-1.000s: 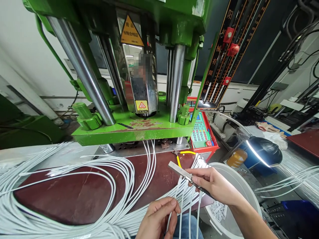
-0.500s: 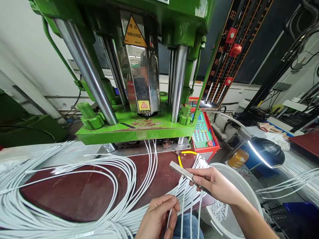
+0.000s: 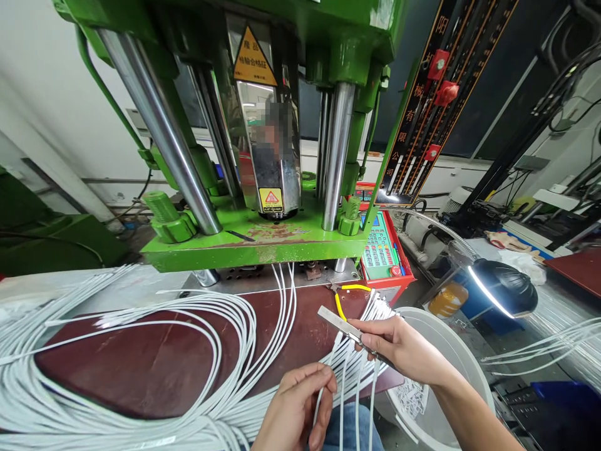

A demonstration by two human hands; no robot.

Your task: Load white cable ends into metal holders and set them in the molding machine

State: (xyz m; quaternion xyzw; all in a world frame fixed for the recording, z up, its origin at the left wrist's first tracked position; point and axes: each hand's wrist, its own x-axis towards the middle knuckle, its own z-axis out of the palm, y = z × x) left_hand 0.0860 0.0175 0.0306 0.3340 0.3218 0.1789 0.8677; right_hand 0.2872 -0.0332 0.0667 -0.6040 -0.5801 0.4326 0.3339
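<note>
Four white cables (image 3: 357, 401) hang in a spaced row from a flat metal bar (image 3: 335, 319), above the edge of the brown board (image 3: 141, 363). Just behind the bar, yellow-handled pliers (image 3: 339, 305) lie on the board; a bundle of cable ends (image 3: 375, 305) is seen beside them, with more cables running behind the hanging four. Coiled white cables (image 3: 235, 313) are spread across the board leftward. Beyond stands the green press (image 3: 258, 252), with a control panel (image 3: 381, 250) at its right. A pale bin (image 3: 462, 351) containing white offcuts (image 3: 412, 398) is placed below the right forearm.

The bar is gripped by the right hand (image 3: 399, 347), thumb uppermost, its free end pointed left and away. The left hand (image 3: 300, 401) is held lower, thumb and fingers brought together on the leftmost hanging cable.

The cables' lower ends are cut off by the frame. The bar's near end is covered by the right fingers; a dark handle may be present there.
</note>
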